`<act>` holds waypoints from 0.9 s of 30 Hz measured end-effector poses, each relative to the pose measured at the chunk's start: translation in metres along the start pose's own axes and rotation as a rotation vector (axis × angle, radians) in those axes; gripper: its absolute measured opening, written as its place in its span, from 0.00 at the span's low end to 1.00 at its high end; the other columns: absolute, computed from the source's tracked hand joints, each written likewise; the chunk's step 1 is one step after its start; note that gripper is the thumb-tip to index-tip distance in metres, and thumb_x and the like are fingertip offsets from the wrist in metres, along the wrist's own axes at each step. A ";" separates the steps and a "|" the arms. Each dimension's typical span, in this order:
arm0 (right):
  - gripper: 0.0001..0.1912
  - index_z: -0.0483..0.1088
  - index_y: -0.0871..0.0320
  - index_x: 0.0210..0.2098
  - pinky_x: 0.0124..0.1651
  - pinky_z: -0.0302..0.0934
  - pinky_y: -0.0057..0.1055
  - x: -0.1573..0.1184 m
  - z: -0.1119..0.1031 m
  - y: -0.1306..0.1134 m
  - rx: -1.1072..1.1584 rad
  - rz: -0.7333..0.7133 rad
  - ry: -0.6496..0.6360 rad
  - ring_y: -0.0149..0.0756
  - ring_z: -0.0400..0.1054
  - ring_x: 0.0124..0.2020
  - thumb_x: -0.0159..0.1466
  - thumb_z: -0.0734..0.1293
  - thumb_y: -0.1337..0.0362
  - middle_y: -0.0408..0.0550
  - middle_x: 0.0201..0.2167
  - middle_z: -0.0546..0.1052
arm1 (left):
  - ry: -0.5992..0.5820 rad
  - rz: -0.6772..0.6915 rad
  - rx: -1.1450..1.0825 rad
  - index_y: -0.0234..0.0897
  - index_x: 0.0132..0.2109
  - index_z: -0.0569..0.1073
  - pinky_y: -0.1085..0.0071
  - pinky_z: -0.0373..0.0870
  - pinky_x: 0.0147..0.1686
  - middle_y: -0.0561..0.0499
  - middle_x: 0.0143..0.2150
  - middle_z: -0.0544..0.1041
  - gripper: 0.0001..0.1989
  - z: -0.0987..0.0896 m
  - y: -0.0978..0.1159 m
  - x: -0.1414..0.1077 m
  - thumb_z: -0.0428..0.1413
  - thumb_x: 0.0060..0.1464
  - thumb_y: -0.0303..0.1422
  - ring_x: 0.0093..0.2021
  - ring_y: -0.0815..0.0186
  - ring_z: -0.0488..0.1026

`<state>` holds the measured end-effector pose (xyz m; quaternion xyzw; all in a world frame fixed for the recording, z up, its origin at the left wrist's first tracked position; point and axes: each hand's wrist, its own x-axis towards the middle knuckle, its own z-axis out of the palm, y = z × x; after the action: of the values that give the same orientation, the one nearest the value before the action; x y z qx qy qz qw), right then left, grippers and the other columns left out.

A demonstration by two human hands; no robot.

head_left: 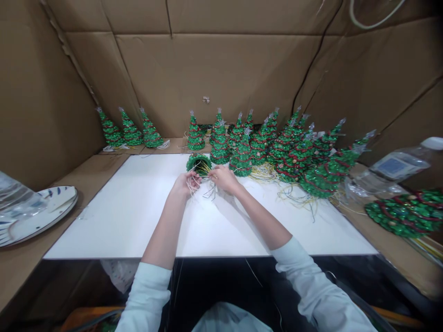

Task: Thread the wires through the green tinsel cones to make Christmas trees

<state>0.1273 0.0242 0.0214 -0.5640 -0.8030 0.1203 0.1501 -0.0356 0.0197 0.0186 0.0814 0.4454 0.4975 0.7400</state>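
Observation:
A small green tree (199, 161) lies on its side on the white board (138, 207), its hollow base facing me. White and yellow wires (192, 183) come out of that opening. My left hand (187, 183) is closed on white wires at the left of the base. My right hand (223, 178), fingers pinched, grips yellow wires at the right of the opening. The fingertips of both hands are close together just below the base. Dark wire ends (209, 191) hang between the hands over the board.
Several decorated trees (242, 152) stand behind and right, loose wires (265, 175) beside them. Three trees (131, 131) stand at the back left. A plate (51, 212) with a plastic bottle lies at far left. Another bottle (391, 166) and a tree (408, 212) lie at right.

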 end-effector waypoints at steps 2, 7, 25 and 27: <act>0.16 0.72 0.49 0.43 0.48 0.55 0.33 0.002 -0.001 0.004 0.001 -0.036 -0.009 0.40 0.62 0.48 0.60 0.58 0.67 0.48 0.45 0.71 | -0.005 0.019 -0.017 0.34 0.24 0.61 0.72 0.69 0.23 0.52 0.17 0.66 0.09 0.001 -0.001 0.000 0.48 0.51 0.22 0.23 0.67 0.72; 0.16 0.73 0.50 0.41 0.43 0.58 0.27 0.003 -0.003 0.009 0.029 -0.038 0.001 0.36 0.67 0.42 0.57 0.59 0.69 0.42 0.39 0.76 | -0.074 0.017 -0.108 0.35 0.25 0.59 0.82 0.62 0.15 0.61 0.12 0.51 0.12 0.002 -0.002 -0.001 0.43 0.56 0.23 0.11 0.77 0.57; 0.16 0.69 0.59 0.43 0.39 0.56 0.31 0.002 0.019 -0.004 -0.340 -0.010 0.191 0.41 0.61 0.46 0.63 0.53 0.73 0.56 0.43 0.71 | -0.138 -0.037 0.036 0.32 0.28 0.62 0.84 0.34 0.08 0.64 0.14 0.43 0.10 0.001 -0.004 0.002 0.43 0.58 0.25 0.09 0.81 0.42; 0.17 0.67 0.60 0.45 0.38 0.55 0.31 0.001 0.021 -0.003 -0.354 -0.035 0.198 0.41 0.60 0.45 0.63 0.52 0.73 0.56 0.45 0.69 | -0.140 -0.042 0.027 0.32 0.29 0.62 0.84 0.34 0.08 0.64 0.14 0.43 0.10 0.002 -0.004 0.001 0.43 0.58 0.25 0.09 0.81 0.42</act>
<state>0.1161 0.0238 0.0035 -0.5768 -0.8025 -0.0813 0.1292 -0.0311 0.0190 0.0166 0.1166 0.4009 0.4689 0.7784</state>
